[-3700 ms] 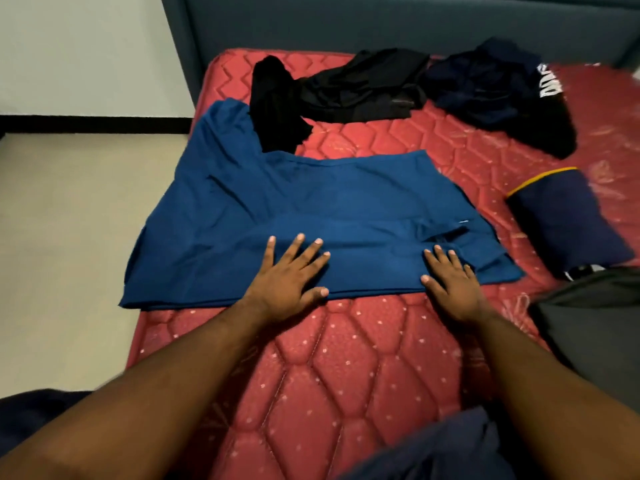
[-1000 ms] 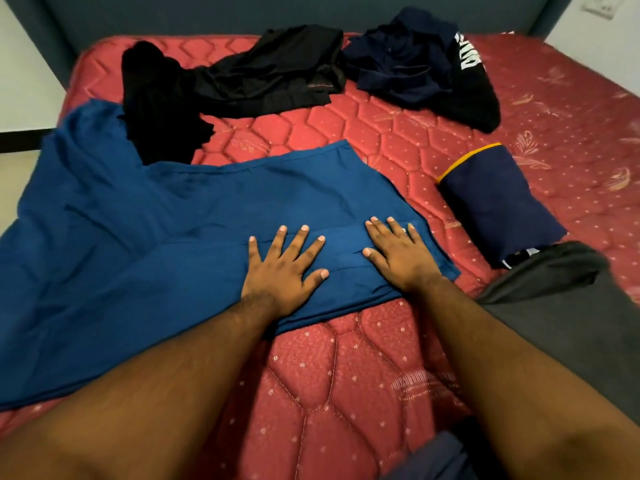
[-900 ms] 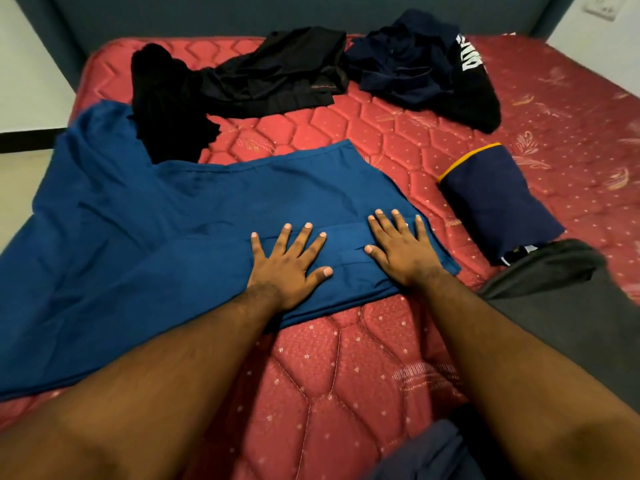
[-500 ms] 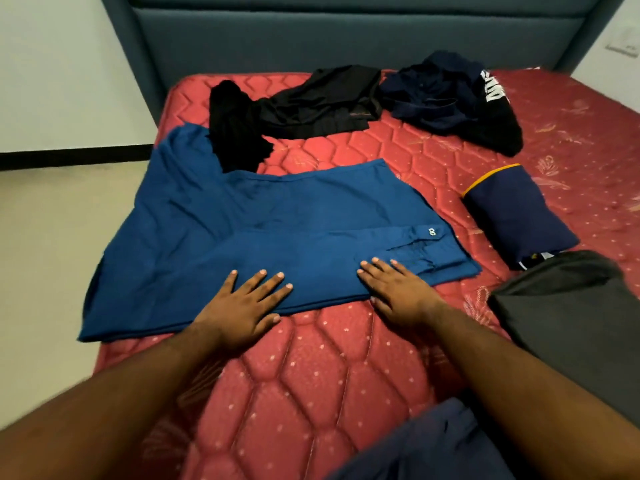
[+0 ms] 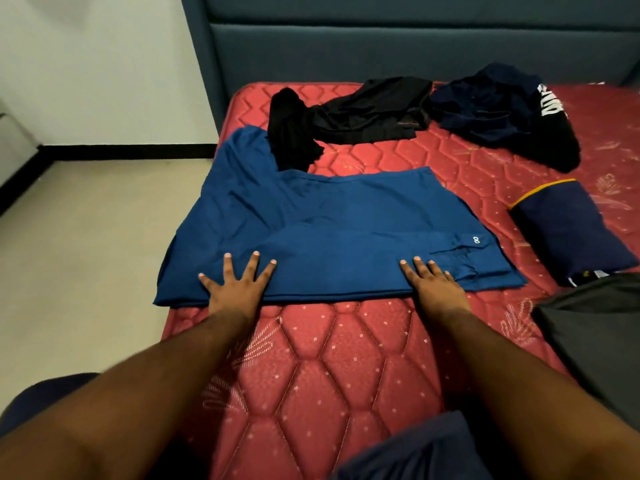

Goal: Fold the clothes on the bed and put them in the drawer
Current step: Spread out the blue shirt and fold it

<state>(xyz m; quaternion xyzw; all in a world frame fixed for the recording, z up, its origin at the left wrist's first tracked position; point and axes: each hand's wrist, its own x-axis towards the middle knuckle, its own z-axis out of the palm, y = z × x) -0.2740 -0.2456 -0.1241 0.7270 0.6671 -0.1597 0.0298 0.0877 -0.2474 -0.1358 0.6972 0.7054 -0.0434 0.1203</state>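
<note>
The blue garment [image 5: 332,233] lies flat and partly folded on the near left part of the bed [image 5: 332,358], with its left edge overhanging the side of the mattress. The left hand [image 5: 239,289] rests on the garment's near left edge, fingers straight and spread; its grip is released. The right hand [image 5: 434,289] rests flat on the near right edge, fingers straight and together; its grip is also released.

Surrounding items:
- A black garment [image 5: 346,116] lies crumpled at the far side, with one end overlapping the far left corner of the blue garment.
- A dark navy pile with white lettering [image 5: 502,109] lies just beside it to the right.
- A folded navy item with a yellow edge [image 5: 568,230] lies to the right of the blue garment, apart from it.
- A dark grey cloth [image 5: 595,334] lies at the near right.

The headboard [image 5: 415,46] stands behind the bed. The floor [image 5: 86,254] is visible on the left.
</note>
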